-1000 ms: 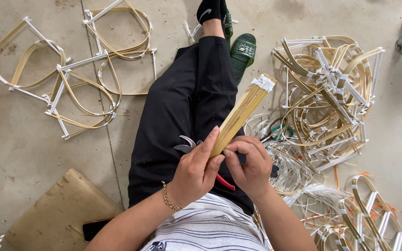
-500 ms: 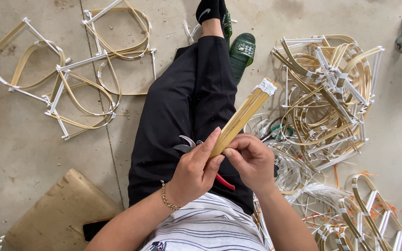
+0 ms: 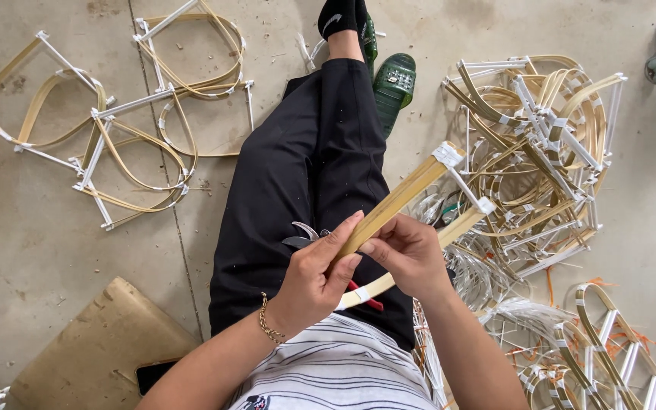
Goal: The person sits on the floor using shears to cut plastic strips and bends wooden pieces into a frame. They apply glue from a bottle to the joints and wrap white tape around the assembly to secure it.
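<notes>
Head cam, looking down: person sits on the concrete floor (image 3: pixel 55 250), legs in black trousers (image 3: pixel 298 175) stretched out. Left hand (image 3: pixel 316 277) is clenched round the bent bamboo strip (image 3: pixel 400 199), thumb on top, fingers wrapped under. Right hand (image 3: pixel 408 254) pinches the same strip just beside it, fingertips closed on the lower leg. Strip sits above the lap, angled up-right, both ends bound w/ white tape (image 3: pixel 447 154). Scissors w/ red handles (image 3: pixel 362 292) lie on the lap under the hands, partly hidden. Gold bracelet (image 3: pixel 267 323) on left wrist. Left side of floor: flat taped bamboo frames (image 3: pixel 115 129), spread apart. Right side: a big tangled pile of bamboo frames (image 3: pixel 540 152), touching each other. Green sandal (image 3: pixel 394 80) by the foot. No containers visible; cardboard sheet (image 3: pixel 100 342) bottom left, dark phone (image 3: pixel 157 373) at its edge.
</notes>
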